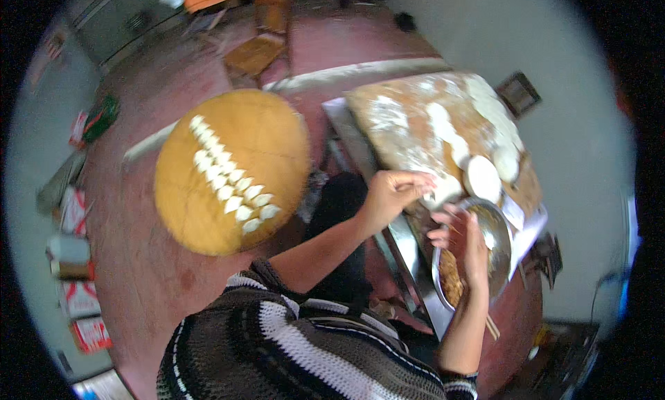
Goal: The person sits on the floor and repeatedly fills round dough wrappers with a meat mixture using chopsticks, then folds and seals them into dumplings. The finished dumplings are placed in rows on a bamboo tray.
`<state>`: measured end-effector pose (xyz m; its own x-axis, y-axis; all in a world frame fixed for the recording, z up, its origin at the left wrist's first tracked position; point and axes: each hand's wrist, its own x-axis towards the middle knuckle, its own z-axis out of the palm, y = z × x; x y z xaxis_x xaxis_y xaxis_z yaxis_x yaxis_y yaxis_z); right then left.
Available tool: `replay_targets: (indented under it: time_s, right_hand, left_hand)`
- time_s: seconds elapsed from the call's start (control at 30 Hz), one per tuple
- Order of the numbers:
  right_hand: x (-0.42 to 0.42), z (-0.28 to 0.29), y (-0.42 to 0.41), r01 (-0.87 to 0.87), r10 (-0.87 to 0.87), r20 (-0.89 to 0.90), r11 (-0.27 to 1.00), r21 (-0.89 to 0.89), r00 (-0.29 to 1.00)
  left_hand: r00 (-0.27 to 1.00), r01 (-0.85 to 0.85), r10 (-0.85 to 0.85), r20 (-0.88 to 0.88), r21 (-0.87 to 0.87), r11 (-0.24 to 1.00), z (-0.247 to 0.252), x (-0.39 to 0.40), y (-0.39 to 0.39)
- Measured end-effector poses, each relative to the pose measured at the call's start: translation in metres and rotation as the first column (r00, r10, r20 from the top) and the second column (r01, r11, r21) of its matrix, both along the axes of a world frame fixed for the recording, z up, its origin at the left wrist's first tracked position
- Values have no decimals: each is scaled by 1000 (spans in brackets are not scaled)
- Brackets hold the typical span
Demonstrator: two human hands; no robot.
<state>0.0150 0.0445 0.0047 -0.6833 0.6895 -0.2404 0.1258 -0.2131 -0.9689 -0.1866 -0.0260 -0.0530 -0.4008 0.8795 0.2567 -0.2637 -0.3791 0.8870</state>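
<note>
My left hand [394, 193] is at the near edge of a floured wooden board [415, 130], its thumb and fingers pinched on the edge of a white dough wrapper [446, 190]. Blur hides the exact contact. Over a metal bowl [501, 244], my right hand [470, 244] has its fingers apart and holds nothing I can see. Brown, chopped-looking filling [450, 278] shows in the bowl beside that hand. A pair of chopsticks [492, 327] sticks out past the bowl's rim beneath my right wrist. A stack of round wrappers [482, 179] stands beyond the bowl.
To the left, a round yellow-brown board [270, 135] carries rows of shaped dumplings [226, 192]. More wrappers [449, 132] lie overlapped on the floured board, with others along its far edge. A wooden chair [255, 54] stands farther off. Boxes [82, 298] line the left wall.
</note>
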Motion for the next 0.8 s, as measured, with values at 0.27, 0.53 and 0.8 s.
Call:
replay_targets:
  time_s: [0.27,0.53,0.8]
  right_hand:
    - [0,-13,-7,44,-50,100,997,63,994]
    - [-28,-18,-10,-2,-9,139,997,79,990]
    - [-35,-16,-15,-46,21,156,986,160,987]
  left_hand:
    - [489,-831,872,11,-299,470,-92,-213,-184]
    - [72,-973,890,-450,-227,-37,-170,-350,-302]
    - [203,-958,695,-690,-287,-5,-185,-398,-303]
